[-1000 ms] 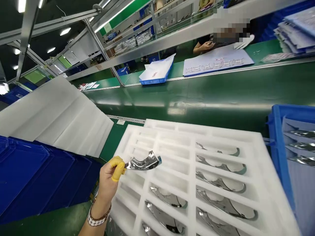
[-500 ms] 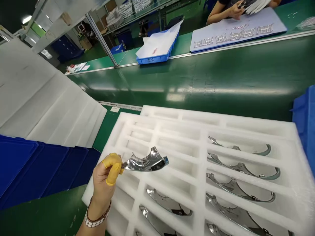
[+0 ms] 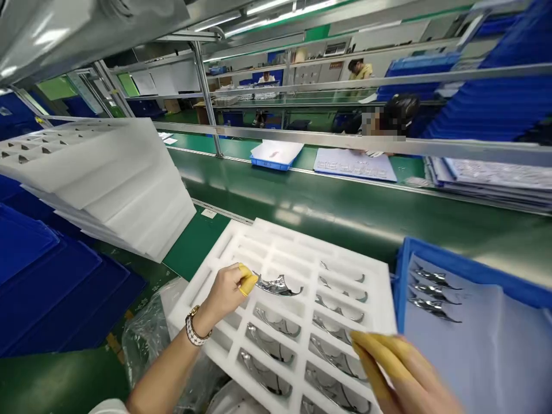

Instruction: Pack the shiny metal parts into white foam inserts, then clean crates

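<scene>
My left hand (image 3: pixel 230 287), with yellow finger covers and a watch on its wrist, pinches one end of a curved chrome trim piece (image 3: pixel 280 286). That piece is held over the white foam tray (image 3: pixel 390 287), above its slots. Several similar chrome pieces (image 3: pixel 269 345) rest in the tray's slots, in the near middle and right columns. In the lower right, my right hand (image 3: pixel 399 368) reaches over the tray's right edge, its covered fingers stretched out and slightly blurred. No part shows between them; they are open.
A blue bin (image 3: pixel 401 287) on the right has a pale liner carrying three chrome pieces (image 3: pixel 433 292). Stacked white foam trays (image 3: pixel 129 190) and blue bins (image 3: pixel 56 287) stand at left. Beyond the green conveyor (image 3: pixel 310 201), a person sits behind a metal rail (image 3: pixel 276 135).
The view has lifted and widened, bringing the right-hand bin into sight. My right hand has entered at lower right. My left hand still holds the chrome piece over the tray.
</scene>
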